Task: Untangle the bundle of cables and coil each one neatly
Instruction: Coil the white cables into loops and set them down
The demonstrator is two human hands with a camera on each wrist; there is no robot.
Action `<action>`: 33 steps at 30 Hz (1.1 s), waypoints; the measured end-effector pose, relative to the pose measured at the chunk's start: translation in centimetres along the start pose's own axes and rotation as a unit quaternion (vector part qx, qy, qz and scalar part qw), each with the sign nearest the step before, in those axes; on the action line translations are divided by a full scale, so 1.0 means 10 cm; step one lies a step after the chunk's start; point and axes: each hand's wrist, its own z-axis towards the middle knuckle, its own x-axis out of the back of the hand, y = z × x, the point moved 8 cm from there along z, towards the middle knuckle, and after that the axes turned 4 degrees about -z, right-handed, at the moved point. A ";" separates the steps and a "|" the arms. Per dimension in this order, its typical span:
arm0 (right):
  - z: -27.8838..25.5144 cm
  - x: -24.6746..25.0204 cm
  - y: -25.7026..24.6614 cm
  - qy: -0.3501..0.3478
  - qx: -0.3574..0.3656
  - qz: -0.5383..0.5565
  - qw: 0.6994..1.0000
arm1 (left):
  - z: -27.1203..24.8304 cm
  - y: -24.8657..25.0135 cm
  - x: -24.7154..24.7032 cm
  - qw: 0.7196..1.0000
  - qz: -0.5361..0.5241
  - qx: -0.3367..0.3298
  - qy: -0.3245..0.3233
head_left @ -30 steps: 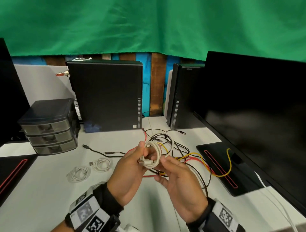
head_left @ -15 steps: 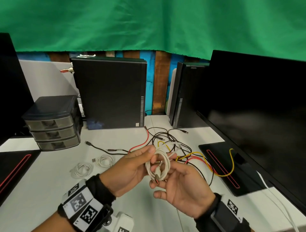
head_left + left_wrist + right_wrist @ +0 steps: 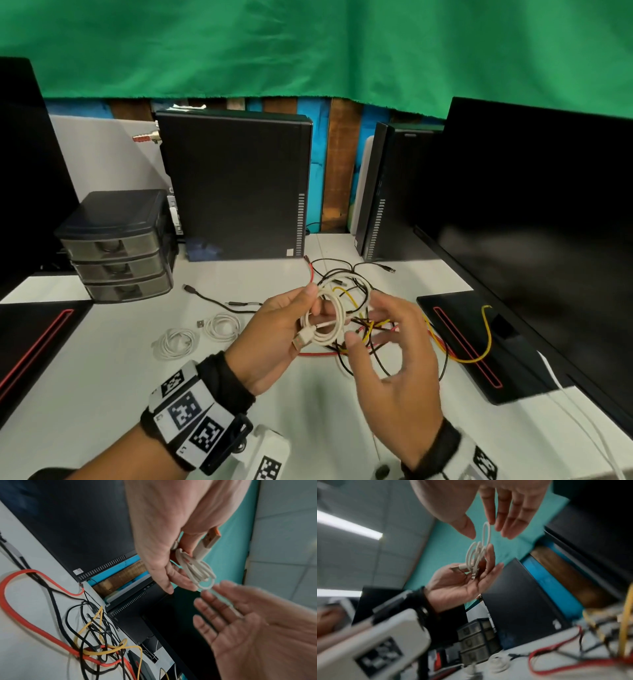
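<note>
My left hand (image 3: 291, 325) pinches a small coil of white USB cable (image 3: 325, 320) in the air above the table, its plug (image 3: 208, 540) sticking out past the fingers. The same white coil (image 3: 476, 555) shows between both hands in the right wrist view. My right hand (image 3: 380, 337) hovers just right of the coil with fingers spread and relaxed, holding nothing. Under the hands lies the tangled bundle (image 3: 370, 329) of red, yellow and black cables (image 3: 96, 646). Two coiled white cables (image 3: 200, 334) lie on the table to the left.
A black computer case (image 3: 236, 185) stands at the back, a second case (image 3: 394, 192) to its right. A large monitor (image 3: 534, 219) with its base (image 3: 479, 342) fills the right side. A grey drawer unit (image 3: 116, 246) stands at the left. A loose black cable (image 3: 219, 301) lies nearby.
My right hand has let go of the white coil and drawn back to the right with its fingers spread. The left hand still holds the coil, now alone.
</note>
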 end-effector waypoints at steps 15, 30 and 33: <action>0.06 -0.19 0.00 -0.170 -0.062 0.123 0.976 | -0.05 0.07 -0.07 0.996 0.063 -0.020 -0.061; 0.16 -0.01 -0.06 -0.099 0.075 -0.153 0.980 | 0.00 -0.16 -0.01 0.997 0.075 0.008 0.006; 0.10 -0.16 -0.23 -0.214 0.163 -0.150 0.951 | -0.05 -0.16 -0.15 0.965 0.253 -0.016 -0.062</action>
